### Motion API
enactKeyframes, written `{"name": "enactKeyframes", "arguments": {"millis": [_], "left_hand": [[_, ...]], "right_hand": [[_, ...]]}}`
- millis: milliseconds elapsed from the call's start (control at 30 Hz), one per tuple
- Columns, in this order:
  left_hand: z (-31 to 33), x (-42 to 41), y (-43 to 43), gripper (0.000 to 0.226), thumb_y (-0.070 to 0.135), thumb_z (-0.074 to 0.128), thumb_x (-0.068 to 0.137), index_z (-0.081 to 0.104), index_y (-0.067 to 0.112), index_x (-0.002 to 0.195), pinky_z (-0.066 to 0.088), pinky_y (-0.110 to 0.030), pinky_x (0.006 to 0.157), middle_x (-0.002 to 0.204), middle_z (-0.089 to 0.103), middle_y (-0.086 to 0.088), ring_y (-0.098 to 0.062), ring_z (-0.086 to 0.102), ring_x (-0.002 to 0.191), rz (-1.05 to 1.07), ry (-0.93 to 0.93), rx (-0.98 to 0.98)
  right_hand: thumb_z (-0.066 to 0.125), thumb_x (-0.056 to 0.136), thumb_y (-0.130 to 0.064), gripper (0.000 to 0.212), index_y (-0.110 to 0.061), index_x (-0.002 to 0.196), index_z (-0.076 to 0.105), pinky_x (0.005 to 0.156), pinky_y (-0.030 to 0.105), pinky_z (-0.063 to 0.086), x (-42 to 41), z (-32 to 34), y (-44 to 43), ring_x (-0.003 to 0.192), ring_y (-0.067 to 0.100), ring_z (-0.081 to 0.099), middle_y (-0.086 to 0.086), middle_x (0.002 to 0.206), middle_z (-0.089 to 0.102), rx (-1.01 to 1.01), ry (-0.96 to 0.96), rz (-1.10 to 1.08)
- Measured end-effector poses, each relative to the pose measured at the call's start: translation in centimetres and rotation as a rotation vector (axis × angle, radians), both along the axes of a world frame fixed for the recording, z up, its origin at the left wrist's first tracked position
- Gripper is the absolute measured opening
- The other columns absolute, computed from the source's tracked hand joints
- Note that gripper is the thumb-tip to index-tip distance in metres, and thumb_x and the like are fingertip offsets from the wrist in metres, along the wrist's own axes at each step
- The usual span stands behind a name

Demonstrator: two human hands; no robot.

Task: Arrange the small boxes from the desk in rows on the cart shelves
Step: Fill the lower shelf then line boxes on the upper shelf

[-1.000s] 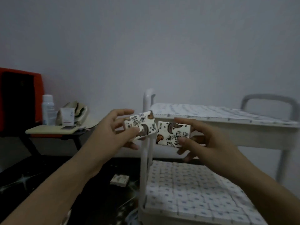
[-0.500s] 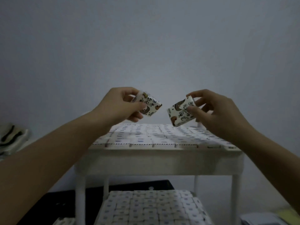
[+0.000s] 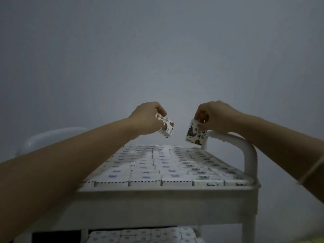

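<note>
over top shelf [image 3: 166, 204], farther and lower now: left hand [image 3: 147, 118] pinches left box [image 3: 167, 128], right hand [image 3: 216, 114] right box [image 3: 195, 135].

The bottom edge cuts off the lower boxes [image 3: 140, 236]

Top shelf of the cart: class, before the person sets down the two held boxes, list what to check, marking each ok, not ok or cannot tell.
1. Grip of left hand on left box: ok.
2. Pinch of right hand on right box: ok.
3. Both boxes held above the shelved rows: ok.
4. Free gap at the far end of the top shelf: cannot tell.
5. Right box clear of the cart handle: cannot tell.
</note>
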State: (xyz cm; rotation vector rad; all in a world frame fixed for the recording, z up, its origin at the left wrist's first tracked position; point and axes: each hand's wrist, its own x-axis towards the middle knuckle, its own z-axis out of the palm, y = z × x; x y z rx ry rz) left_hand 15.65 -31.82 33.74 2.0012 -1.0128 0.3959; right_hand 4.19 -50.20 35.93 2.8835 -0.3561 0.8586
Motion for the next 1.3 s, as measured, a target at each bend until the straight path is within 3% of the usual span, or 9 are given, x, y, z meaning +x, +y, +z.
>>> {"name": "enactKeyframes", "arguments": {"millis": [67, 133, 200, 300, 467, 833, 1033, 1167, 1300], "left_hand": [[0.2, 0.6, -0.9, 0.047, 0.006, 0.064, 0.085, 0.051, 0.025, 0.125, 0.054, -0.033, 0.076, 0.118, 0.054, 0.001, -0.021, 0.059, 0.100, -0.015, 0.013, 0.035], [0.5, 1.2, -1.7, 0.056, 0.005, 0.066, 0.085, 0.042, 0.022, 0.132, 0.050, -0.026, 0.068, 0.114, 0.056, 0.001, -0.021, 0.059, 0.102, -0.022, 0.019, 0.061], [0.7, 1.9, -2.6, 0.054, 0.007, 0.067, 0.085, 0.043, 0.020, 0.131, 0.047, -0.023, 0.064, 0.110, 0.059, 0.001, -0.019, 0.058, 0.102, -0.001, -0.031, 0.094], [0.9, 2.5, -3.7, 0.044, 0.021, 0.073, 0.084, 0.052, 0.020, 0.123, 0.050, -0.027, 0.076, 0.111, 0.061, 0.002, -0.016, 0.058, 0.101, 0.025, -0.153, 0.141], [0.0, 3.6, -5.4, 0.030, 0.031, 0.075, 0.082, 0.061, 0.024, 0.108, 0.049, -0.030, 0.083, 0.107, 0.064, 0.006, -0.011, 0.058, 0.089, -0.011, -0.272, 0.162], [-1.1, 4.8, -10.0, 0.028, 0.022, 0.074, 0.082, 0.060, 0.023, 0.105, 0.050, -0.030, 0.083, 0.105, 0.066, 0.007, -0.012, 0.061, 0.088, -0.066, -0.307, 0.101], [-2.1, 5.1, -11.3, 0.021, 0.023, 0.077, 0.080, 0.064, 0.020, 0.096, 0.052, -0.031, 0.085, 0.100, 0.068, 0.004, -0.012, 0.061, 0.087, -0.176, -0.227, 0.183], [-1.6, 5.4, -11.0, 0.022, 0.023, 0.082, 0.076, 0.069, 0.017, 0.093, 0.054, -0.027, 0.083, 0.097, 0.071, -0.001, -0.014, 0.066, 0.092, -0.202, -0.102, 0.208], [-1.6, 5.2, -10.7, 0.027, 0.024, 0.082, 0.077, 0.072, 0.016, 0.101, 0.051, -0.025, 0.087, 0.095, 0.075, 0.002, -0.011, 0.069, 0.093, -0.292, 0.017, 0.310]], "right_hand": [[0.072, 0.085, -0.019, 0.026, -0.019, 0.110, 0.063, 0.074, 0.024, 0.045, 1.2, 0.2, -0.7, 0.090, 0.013, 0.058, -0.003, 0.106, 0.068, -0.058, 0.072, -0.019], [0.071, 0.085, -0.020, 0.027, -0.020, 0.111, 0.062, 0.068, 0.021, 0.042, 2.3, 0.5, -1.3, 0.088, 0.012, 0.056, -0.005, 0.101, 0.064, -0.115, 0.139, -0.033], [0.072, 0.084, -0.022, 0.026, -0.020, 0.109, 0.063, 0.063, 0.021, 0.038, 3.3, 0.7, -1.7, 0.085, 0.012, 0.054, -0.007, 0.096, 0.061, -0.142, 0.183, -0.027], [0.075, 0.082, -0.026, 0.027, -0.024, 0.107, 0.065, 0.069, 0.022, 0.039, 4.6, 0.4, -2.0, 0.085, 0.010, 0.055, -0.009, 0.097, 0.062, -0.154, 0.262, -0.006], [0.079, 0.078, -0.028, 0.027, -0.027, 0.103, 0.070, 0.055, 0.014, 0.036, 4.9, -0.4, -2.1, 0.066, -0.003, 0.050, -0.015, 0.086, 0.062, -0.166, 0.387, 0.062], [0.068, 0.084, -0.016, 0.025, -0.030, 0.104, 0.071, 0.083, 0.023, 0.049, 4.9, -0.9, -1.6, 0.094, 0.007, 0.060, -0.021, 0.085, 0.060, -0.134, 0.585, 0.039], [0.060, 0.091, -0.019, 0.025, -0.032, 0.110, 0.071, 0.058, 0.008, 0.040, 4.8, -1.2, -1.7, 0.073, 0.003, 0.053, -0.020, 0.082, 0.057, -0.109, 0.503, 0.036], [0.057, 0.090, -0.014, 0.028, -0.035, 0.100, 0.072, 0.086, 0.029, 0.052, 3.7, -1.0, -1.5, 0.095, 0.015, 0.062, -0.007, 0.105, 0.069, -0.083, 0.322, 0.035], [0.051, 0.091, -0.009, 0.032, -0.032, 0.100, 0.072, 0.091, 0.032, 0.051, 2.2, -0.8, -0.6, 0.099, 0.014, 0.063, -0.008, 0.105, 0.070, -0.101, 0.283, 0.014]]}}
